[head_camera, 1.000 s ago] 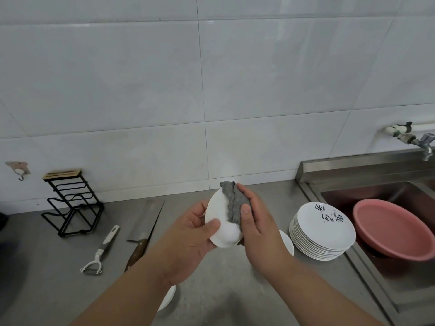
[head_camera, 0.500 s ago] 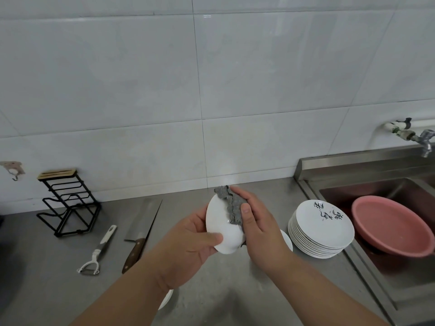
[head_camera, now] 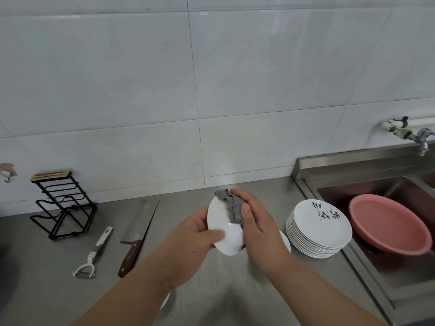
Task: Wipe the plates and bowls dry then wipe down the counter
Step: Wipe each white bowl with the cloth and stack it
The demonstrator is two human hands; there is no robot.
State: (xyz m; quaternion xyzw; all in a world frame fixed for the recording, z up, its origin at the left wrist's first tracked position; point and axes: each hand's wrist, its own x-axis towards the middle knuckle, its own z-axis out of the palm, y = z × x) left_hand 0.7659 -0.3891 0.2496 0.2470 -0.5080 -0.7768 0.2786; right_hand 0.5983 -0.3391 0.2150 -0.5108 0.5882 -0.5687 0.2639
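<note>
My left hand (head_camera: pixel 191 243) grips a small white plate (head_camera: pixel 222 228) by its lower left rim and holds it tilted above the grey counter (head_camera: pixel 211 290). My right hand (head_camera: pixel 259 228) holds a grey cloth (head_camera: pixel 231 207) pinched over the plate's right edge, thumb on the front and fingers behind. A stack of white plates (head_camera: pixel 317 229) with a dark painted motif stands to the right on the counter. Another white plate (head_camera: pixel 286 242) peeks out behind my right hand, and a white rim (head_camera: pixel 165 302) shows under my left forearm.
A cleaver (head_camera: pixel 138 229) and a white peeler (head_camera: pixel 94 254) lie on the counter at left, beside a black wire rack (head_camera: pixel 62 203). A steel sink (head_camera: pixel 400 274) at right holds a pink basin (head_camera: pixel 388 223), with a tap (head_camera: pixel 422 137) above it.
The cloth has slid slightly along the plate's right edge under my right hand. My view has tilted up a little, so hands and plate sit lower in the frame.
</note>
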